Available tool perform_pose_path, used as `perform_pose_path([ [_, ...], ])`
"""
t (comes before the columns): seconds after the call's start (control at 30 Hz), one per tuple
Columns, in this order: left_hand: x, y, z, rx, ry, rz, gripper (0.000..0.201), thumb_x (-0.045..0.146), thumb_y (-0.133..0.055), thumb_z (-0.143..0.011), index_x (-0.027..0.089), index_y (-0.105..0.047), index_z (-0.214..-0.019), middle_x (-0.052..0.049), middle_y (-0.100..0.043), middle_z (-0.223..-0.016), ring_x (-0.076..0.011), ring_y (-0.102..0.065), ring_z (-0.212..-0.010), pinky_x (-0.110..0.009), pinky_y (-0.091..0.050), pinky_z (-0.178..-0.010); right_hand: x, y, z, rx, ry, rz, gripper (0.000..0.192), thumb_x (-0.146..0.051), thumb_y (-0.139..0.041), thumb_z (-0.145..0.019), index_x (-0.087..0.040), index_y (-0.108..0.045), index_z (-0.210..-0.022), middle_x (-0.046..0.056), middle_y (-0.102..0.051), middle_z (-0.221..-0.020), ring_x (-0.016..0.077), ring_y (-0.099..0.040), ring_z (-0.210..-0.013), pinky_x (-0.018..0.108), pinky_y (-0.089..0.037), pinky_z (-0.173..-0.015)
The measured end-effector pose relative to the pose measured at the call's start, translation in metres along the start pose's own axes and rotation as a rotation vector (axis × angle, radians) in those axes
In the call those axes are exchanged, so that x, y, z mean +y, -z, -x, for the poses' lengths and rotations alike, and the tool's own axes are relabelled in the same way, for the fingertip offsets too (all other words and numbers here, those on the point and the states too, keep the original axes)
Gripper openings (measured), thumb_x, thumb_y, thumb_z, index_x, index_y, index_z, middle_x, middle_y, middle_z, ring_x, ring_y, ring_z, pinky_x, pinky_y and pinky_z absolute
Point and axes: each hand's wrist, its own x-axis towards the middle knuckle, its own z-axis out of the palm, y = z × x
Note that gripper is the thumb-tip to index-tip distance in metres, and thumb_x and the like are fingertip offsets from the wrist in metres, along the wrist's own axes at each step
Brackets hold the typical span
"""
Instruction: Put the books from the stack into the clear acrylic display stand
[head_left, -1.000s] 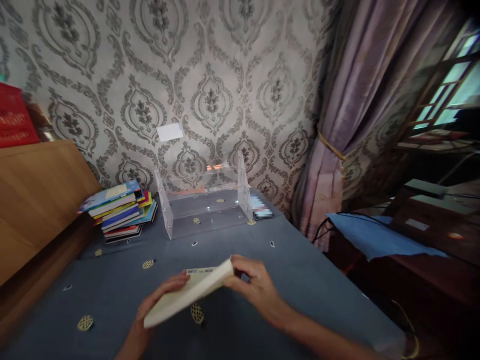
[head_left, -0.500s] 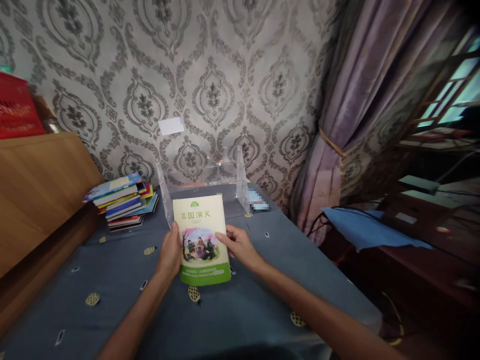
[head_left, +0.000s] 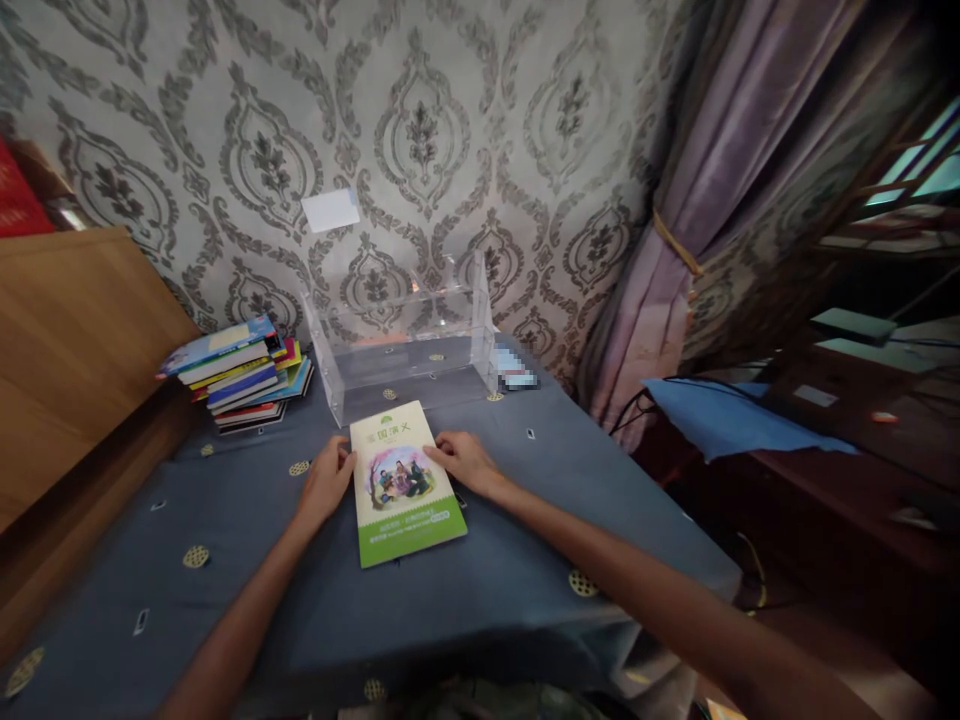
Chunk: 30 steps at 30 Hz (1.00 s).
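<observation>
A paperback book [head_left: 405,475] with a cream cover, a painted group of figures and a green lower band is between my two hands, cover up. It lies nearly flat at the tabletop; whether its underside fully touches the cloth I cannot tell. My left hand [head_left: 327,484] is closed at the book's upper left edge, fingers curled. On the opposite edge, my right hand [head_left: 468,464] grips with its thumb over the cover; its other fingers are partly hidden. Just behind the book stands a clear plastic rack [head_left: 335,388] with upright side panels.
A stack of books [head_left: 244,380] stands at the left, near a wooden cabinet [head_left: 82,310]. A blurred light-blue item [head_left: 514,368] lies right of the rack. Dark patterned cloth [head_left: 247,560] covers the table, whose right edge runs down past a curtain [head_left: 660,260].
Both hands have lowered the book from a raised, more upright pose to nearly flat by the tabletop, turning it slightly. The camera view has tipped downward, showing more of the rack.
</observation>
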Motion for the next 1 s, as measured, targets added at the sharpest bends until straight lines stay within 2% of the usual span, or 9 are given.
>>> perform_pose_path([
  [0.07, -0.002, 0.005, -0.001, 0.012, -0.078, -0.107, 0.021, 0.031, -0.063, -0.078, 0.02, -0.062, -0.095, -0.006, -0.065, -0.095, -0.0272, -0.062, -0.102, -0.048, -0.047, -0.098, 0.001, 0.003, 0.001, 0.031, 0.01, 0.111, 0.015, -0.032, -0.062, -0.084, -0.018, -0.067, -0.083, 0.001, -0.065, -0.063, 0.0174, -0.06, -0.064, 0.026, -0.041, -0.061],
  [0.17, -0.006, -0.001, 0.0, -0.025, -0.178, -0.229, 0.021, 0.026, -0.057, -0.083, 0.02, -0.063, -0.101, -0.01, -0.065, -0.112, -0.0296, -0.055, -0.118, -0.052, -0.036, -0.11, 0.0, 0.004, 0.005, 0.038, 0.017, 0.237, 0.016, -0.028, -0.06, -0.087, -0.019, -0.07, -0.096, 0.003, -0.071, -0.073, 0.0195, -0.064, -0.07, 0.027, -0.041, -0.065],
  [0.27, -0.012, -0.014, 0.0, -0.053, -0.283, -0.458, 0.029, 0.027, -0.051, -0.089, 0.016, -0.062, -0.114, -0.016, -0.06, -0.13, -0.0319, -0.046, -0.133, -0.052, -0.032, -0.114, -0.004, 0.003, 0.008, 0.044, 0.047, 0.329, 0.019, -0.024, -0.058, -0.09, -0.019, -0.07, -0.103, 0.008, -0.073, -0.093, 0.0218, -0.065, -0.083, 0.029, -0.042, -0.07],
  [0.33, -0.016, -0.023, -0.002, -0.06, -0.344, -0.653, 0.034, 0.028, -0.046, -0.093, 0.014, -0.059, -0.121, -0.018, -0.057, -0.137, -0.0318, -0.043, -0.138, -0.051, -0.034, -0.114, -0.005, 0.001, 0.009, 0.055, 0.106, 0.418, 0.02, -0.022, -0.056, -0.092, -0.019, -0.068, -0.108, 0.01, -0.071, -0.106, 0.0223, -0.064, -0.095, 0.029, -0.043, -0.075],
  [0.43, -0.018, -0.033, -0.009, -0.067, -0.417, -0.805, 0.036, 0.027, -0.041, -0.096, 0.015, -0.056, -0.127, -0.017, -0.057, -0.138, -0.0308, -0.047, -0.135, -0.051, -0.038, -0.112, -0.003, -0.001, 0.009, 0.057, 0.2, 0.513, 0.019, -0.018, -0.054, -0.094, -0.019, -0.066, -0.108, 0.009, -0.07, -0.105, 0.0213, -0.061, -0.101, 0.029, -0.044, -0.079],
  [0.57, -0.012, -0.05, -0.02, -0.074, -0.522, -0.792, 0.038, 0.025, -0.038, -0.097, 0.017, -0.055, -0.13, -0.015, -0.059, -0.136, -0.0279, -0.052, -0.13, -0.049, -0.04, -0.111, 0.003, -0.002, 0.008, 0.068, 0.232, 0.461, 0.017, -0.015, -0.054, -0.093, -0.018, -0.067, -0.105, 0.007, -0.071, -0.102, 0.021, -0.06, -0.1, 0.03, -0.045, -0.082],
  [0.8, 0.007, -0.092, -0.039, -0.177, -0.652, -0.728, 0.04, 0.02, -0.034, -0.097, 0.014, -0.055, -0.131, -0.016, -0.06, -0.136, -0.0263, -0.053, -0.13, -0.047, -0.042, -0.11, 0.006, 0.0, 0.007, 0.06, 0.254, 0.415, 0.017, -0.012, -0.054, -0.093, -0.017, -0.068, -0.101, 0.007, -0.071, -0.099, 0.021, -0.059, -0.096, 0.031, -0.044, -0.084],
  [1.0, 0.013, -0.099, -0.045, -0.208, -0.655, -0.693, 0.042, 0.019, -0.034, -0.098, 0.013, -0.056, -0.133, -0.016, -0.06, -0.136, -0.0273, -0.054, -0.128, -0.047, -0.043, -0.108, 0.007, 0.002, 0.006, 0.052, 0.258, 0.403, 0.017, -0.013, -0.054, -0.093, -0.018, -0.069, -0.101, 0.007, -0.071, -0.098, 0.0209, -0.059, -0.095, 0.031, -0.043, -0.083],
])
